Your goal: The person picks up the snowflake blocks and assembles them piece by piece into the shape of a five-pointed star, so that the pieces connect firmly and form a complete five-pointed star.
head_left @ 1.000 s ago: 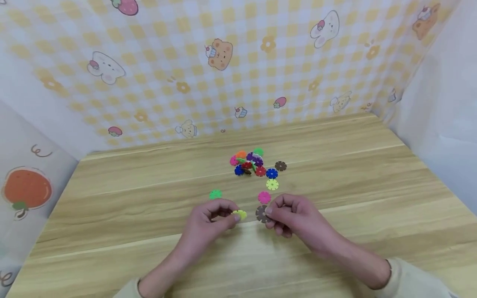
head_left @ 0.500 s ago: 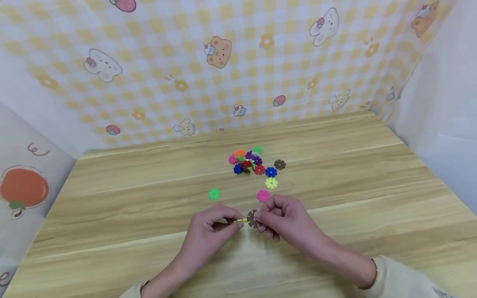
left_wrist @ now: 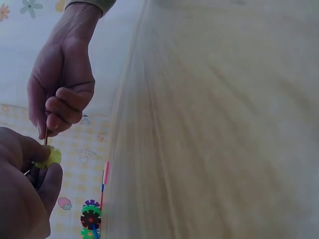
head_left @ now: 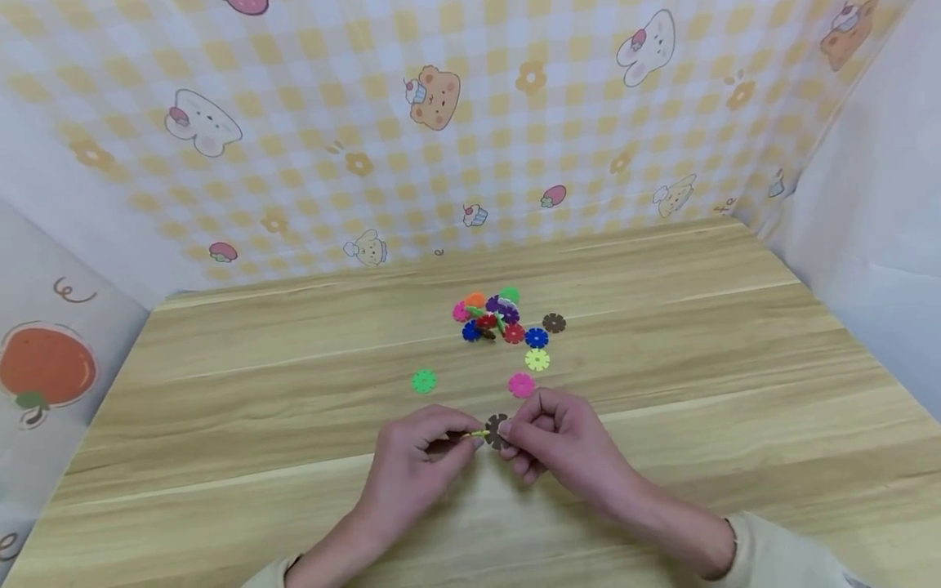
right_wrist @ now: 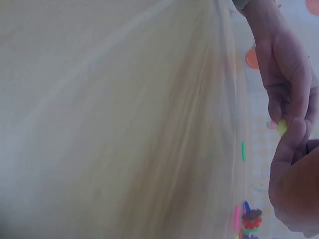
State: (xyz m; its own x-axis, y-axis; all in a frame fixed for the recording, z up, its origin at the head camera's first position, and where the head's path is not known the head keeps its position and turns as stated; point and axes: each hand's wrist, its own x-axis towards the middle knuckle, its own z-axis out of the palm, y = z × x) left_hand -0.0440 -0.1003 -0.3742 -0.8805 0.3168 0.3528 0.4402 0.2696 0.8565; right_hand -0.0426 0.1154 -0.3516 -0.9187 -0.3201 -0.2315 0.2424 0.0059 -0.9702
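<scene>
A wood-grain table (head_left: 257, 359) spans the lower part of the head view. Across the top, a yellow-and-white checked cloth (head_left: 301, 90) carries cartoon prints — a tan bear (head_left: 435, 97) at upper centre, a white animal (head_left: 204, 122) at upper left, a strawberry (head_left: 554, 196) right of centre. At the left edge, a pale panel (head_left: 44, 269) shows an orange-red fruit (head_left: 47, 365) — green-leafed below. A plain white sheet (head_left: 867, 188) fills the upper right.

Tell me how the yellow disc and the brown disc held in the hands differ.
Colour: the yellow disc is bright, the brown disc dark.
Holder: the left hand pinches the yellow disc, the right hand the brown disc.
Pose: in the head view, the yellow disc appears nearly edge-on, while the brown disc shows its face.
Both are thin, notched discs.
</scene>
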